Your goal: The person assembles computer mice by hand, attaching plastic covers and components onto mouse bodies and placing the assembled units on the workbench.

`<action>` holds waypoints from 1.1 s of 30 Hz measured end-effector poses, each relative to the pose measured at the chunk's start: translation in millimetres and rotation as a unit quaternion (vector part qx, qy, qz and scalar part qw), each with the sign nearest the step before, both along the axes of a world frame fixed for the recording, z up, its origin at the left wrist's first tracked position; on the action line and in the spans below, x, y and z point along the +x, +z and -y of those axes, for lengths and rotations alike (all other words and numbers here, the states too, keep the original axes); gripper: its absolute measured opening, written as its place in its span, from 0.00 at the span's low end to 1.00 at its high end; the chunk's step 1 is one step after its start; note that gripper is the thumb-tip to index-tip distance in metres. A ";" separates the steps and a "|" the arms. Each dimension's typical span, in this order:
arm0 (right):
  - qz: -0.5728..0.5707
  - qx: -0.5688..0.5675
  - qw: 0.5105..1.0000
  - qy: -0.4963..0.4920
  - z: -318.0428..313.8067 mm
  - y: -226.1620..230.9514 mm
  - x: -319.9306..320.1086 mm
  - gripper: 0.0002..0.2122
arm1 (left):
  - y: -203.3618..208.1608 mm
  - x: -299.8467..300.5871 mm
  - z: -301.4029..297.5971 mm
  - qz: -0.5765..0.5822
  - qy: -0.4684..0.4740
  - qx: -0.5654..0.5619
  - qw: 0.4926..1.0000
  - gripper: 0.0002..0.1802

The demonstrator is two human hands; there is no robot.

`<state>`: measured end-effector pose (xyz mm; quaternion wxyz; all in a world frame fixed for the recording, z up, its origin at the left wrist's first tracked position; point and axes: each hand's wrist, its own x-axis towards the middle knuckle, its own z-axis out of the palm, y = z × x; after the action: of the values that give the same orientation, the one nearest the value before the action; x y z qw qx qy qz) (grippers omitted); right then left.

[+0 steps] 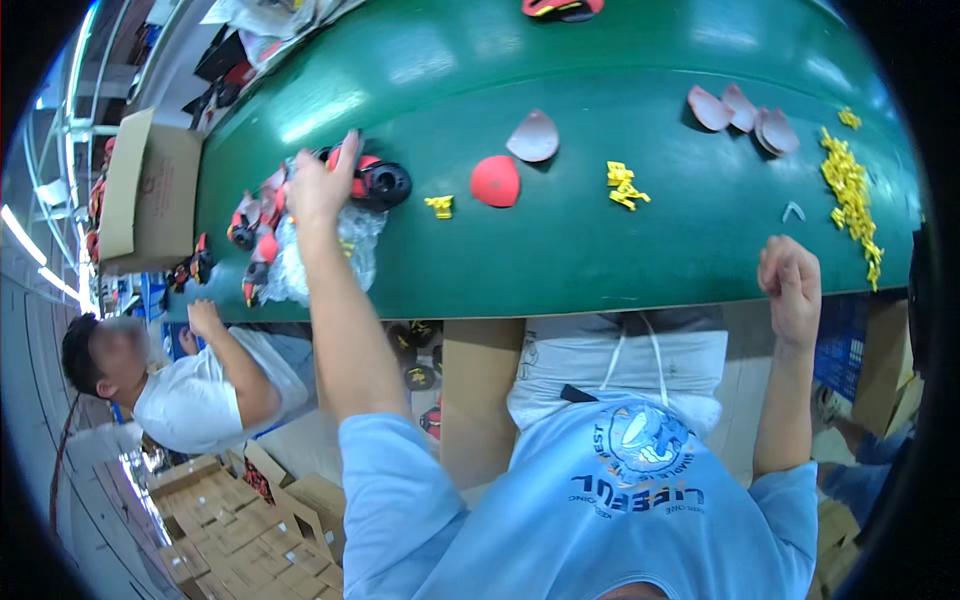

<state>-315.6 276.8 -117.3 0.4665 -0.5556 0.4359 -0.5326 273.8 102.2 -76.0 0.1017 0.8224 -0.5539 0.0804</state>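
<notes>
My left hand (pixel 322 188) reaches over the left part of the green table, with thumb and fingers apart. It is at a red-and-black rounded part (pixel 383 184) with a dark round end; the thumb covers some of it. Beside and under that wrist lies clear plastic wrap (pixel 362 240) next to a pile of red-and-black pieces (pixel 262 215). At the front edge on the right, my right hand (pixel 790 288) is closed in a fist; what it holds, if anything, is hidden. Beyond it lies a small pale V-shaped piece (pixel 793 211).
On the green table (pixel 560 270) lie a red curved shell (pixel 496 181), several pale shells (pixel 533 137), small yellow pieces (pixel 625 186) and a yellow heap (pixel 850 190). A cardboard box (pixel 165 190) stands at the left end. Another person (pixel 200 385) sits at the left.
</notes>
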 end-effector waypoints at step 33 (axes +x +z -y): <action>-0.595 -0.211 0.766 -0.120 152.0 -3.8 11.6 0.17 | -51.5 -215.4 -144.0 -0.258 -0.488 -0.037 0.833 0.61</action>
<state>-304.0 124.9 -121.1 -0.0834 -0.7884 0.5663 -0.2252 58.3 246.2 -127.6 0.2976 0.4317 -0.8336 -0.1739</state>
